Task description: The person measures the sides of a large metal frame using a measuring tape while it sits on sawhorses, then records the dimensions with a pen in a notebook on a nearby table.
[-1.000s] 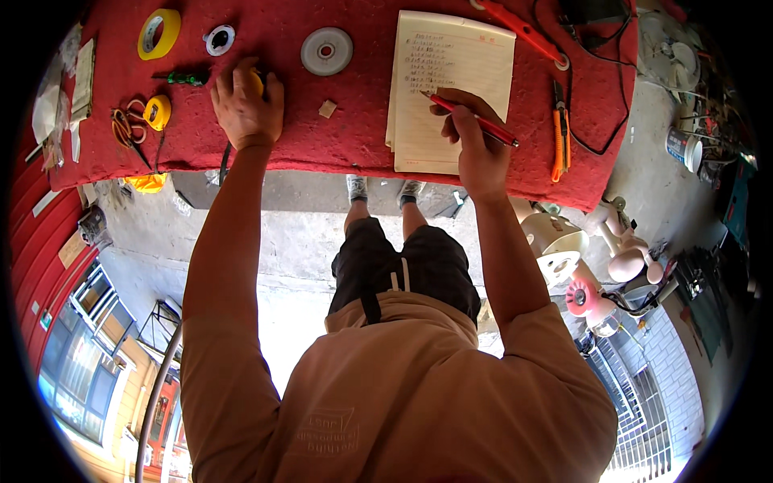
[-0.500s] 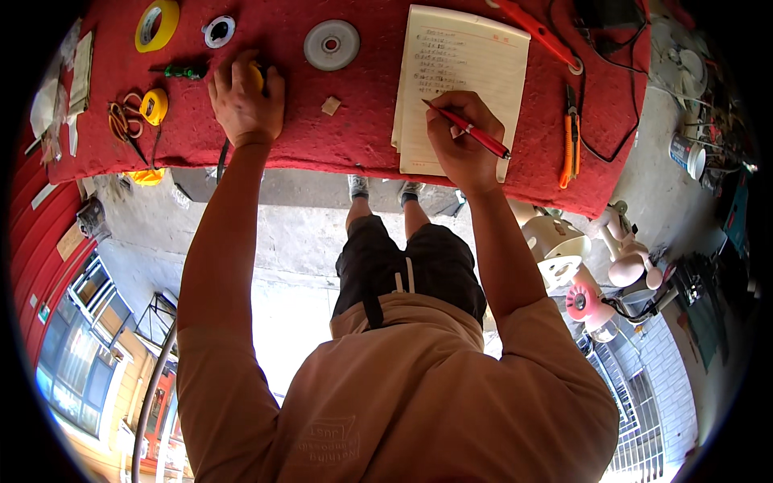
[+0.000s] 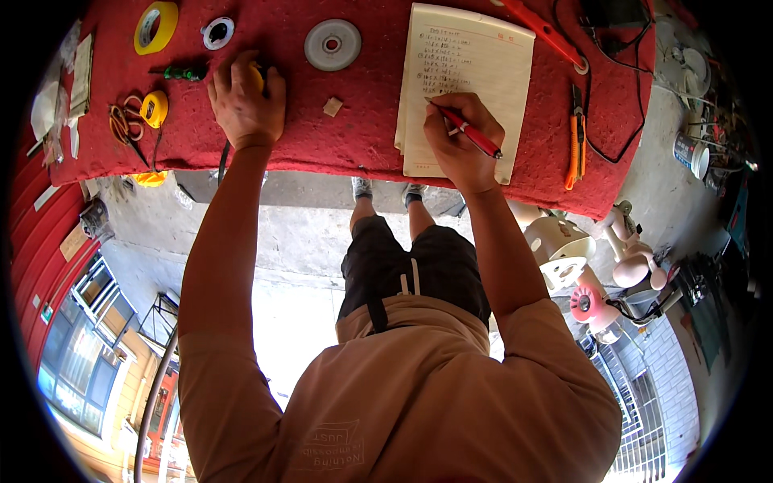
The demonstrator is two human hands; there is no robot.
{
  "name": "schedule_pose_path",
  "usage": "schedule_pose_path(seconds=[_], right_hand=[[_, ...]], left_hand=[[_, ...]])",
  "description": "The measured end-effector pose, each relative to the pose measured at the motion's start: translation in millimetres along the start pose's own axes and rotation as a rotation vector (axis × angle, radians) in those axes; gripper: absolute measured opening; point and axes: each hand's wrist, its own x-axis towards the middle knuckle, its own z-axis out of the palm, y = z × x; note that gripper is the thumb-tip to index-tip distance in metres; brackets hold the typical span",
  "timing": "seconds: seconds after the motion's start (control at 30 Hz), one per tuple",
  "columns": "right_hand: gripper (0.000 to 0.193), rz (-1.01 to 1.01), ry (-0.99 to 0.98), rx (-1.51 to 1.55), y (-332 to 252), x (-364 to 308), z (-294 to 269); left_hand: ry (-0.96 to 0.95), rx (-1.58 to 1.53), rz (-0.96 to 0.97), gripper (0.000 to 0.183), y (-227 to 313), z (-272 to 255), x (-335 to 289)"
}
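Note:
My right hand (image 3: 465, 141) is closed round a red pen (image 3: 477, 137) in a writing grip. Its tip meets the page of a lined paper pad (image 3: 471, 56), just under the last rows of handwriting, and the hand's edge rests on the sheet. To the left, my left hand (image 3: 248, 105) lies on the red cloth, fingers curled over a yellow tape measure (image 3: 257, 76) that they mostly hide. A dark strap (image 3: 224, 159) hangs over the table edge beside that wrist. A small tan square chip (image 3: 332, 106) lies between the hands.
Around my left hand lie a green screwdriver (image 3: 183, 73), another yellow tape measure (image 3: 154, 109), yellow tape (image 3: 155, 28) and a white ring-shaped roll (image 3: 218, 33). A grey disc (image 3: 332, 45) lies farther right. Orange-handled cutter (image 3: 576, 141), red tool (image 3: 543, 32) and black cable (image 3: 616, 153) flank the pad.
The pen has tilted a little and its tip has shifted slightly on the page. My left hand keeps its place, and the whole view has moved slightly.

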Motion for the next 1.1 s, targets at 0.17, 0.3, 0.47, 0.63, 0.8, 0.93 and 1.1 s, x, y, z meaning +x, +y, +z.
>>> schedule_pose_path(seconds=[0.17,0.3,0.47,0.63,0.8,0.93,1.1], right_hand=[[0.013,-0.058,0.015,-0.023,-5.1,3.7,1.1],[0.013,-0.052,0.002,-0.033,-8.7,5.3,0.1],[0.013,-0.017,0.019,-0.026,-7.5,3.9,0.4],[0.013,0.001,0.022,-0.053,-5.1,2.2,-0.9],[0.014,-0.045,0.032,-0.039,-5.8,4.9,0.8],[0.014,-0.040,0.029,-0.096,-6.0,3.9,0.2],[0.015,-0.004,0.027,-0.078,-5.0,1.8,-1.5]], left_hand=[[-0.026,0.018,-0.013,0.036,2.0,-2.2,0.0],[-0.043,0.024,-0.029,0.036,2.1,-2.5,-0.7],[-0.031,0.012,-0.016,0.037,2.3,-2.2,0.5],[-0.036,0.015,-0.029,0.037,2.4,-2.6,-0.1],[-0.033,0.009,-0.021,0.037,0.8,-0.8,-0.7],[-0.028,0.014,-0.026,0.037,1.7,-1.2,-0.5],[-0.023,0.001,-0.036,0.037,2.8,-2.2,-0.3]])
